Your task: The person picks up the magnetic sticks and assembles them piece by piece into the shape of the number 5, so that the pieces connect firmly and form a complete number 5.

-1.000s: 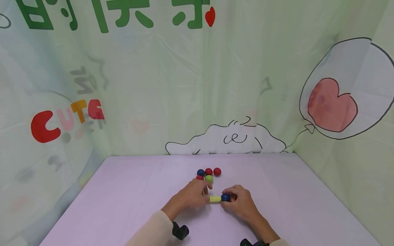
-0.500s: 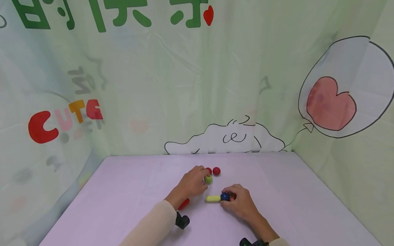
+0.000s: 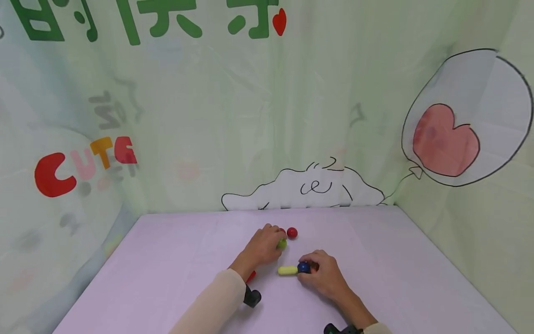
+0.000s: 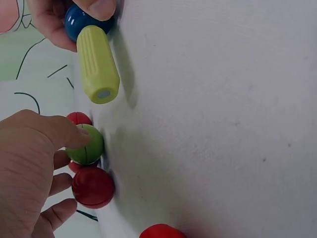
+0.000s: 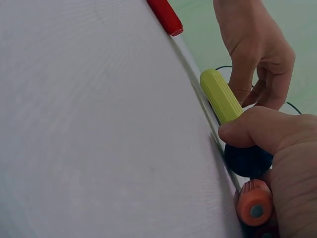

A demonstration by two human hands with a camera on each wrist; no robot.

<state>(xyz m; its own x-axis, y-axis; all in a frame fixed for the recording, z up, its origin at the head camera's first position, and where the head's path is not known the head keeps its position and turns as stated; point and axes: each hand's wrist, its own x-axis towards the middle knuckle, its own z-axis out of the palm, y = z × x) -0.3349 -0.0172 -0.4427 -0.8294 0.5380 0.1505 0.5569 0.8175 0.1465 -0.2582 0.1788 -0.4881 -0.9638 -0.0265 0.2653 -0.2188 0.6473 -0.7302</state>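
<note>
My right hand (image 3: 324, 273) holds a glossy blue ball (image 3: 303, 267) between thumb and fingers. A ribbed yellow rod (image 3: 287, 270) with a metal disc in its free end sticks out from that ball toward the left. Close by the same hand, an orange rod (image 5: 255, 203) shows its metal-tipped end in the right wrist view. Farther back, my left hand (image 3: 263, 245) pinches a green ball (image 4: 90, 148), thumb on its near side and fingers behind. Red balls lie right around it, one red ball (image 4: 93, 187) just below it in the left wrist view.
Another red ball (image 3: 292, 233) sits behind the green one on the pale purple tabletop (image 3: 183, 278). A red rod (image 5: 167, 17) lies beside my left wrist, partly covered by it in the head view. Printed curtains (image 3: 200, 116) enclose the back and sides.
My left hand has moved forward from the yellow rod's free end to the green ball, covering the balls on the left. A red rod has come into view. The right hand stays put.
</note>
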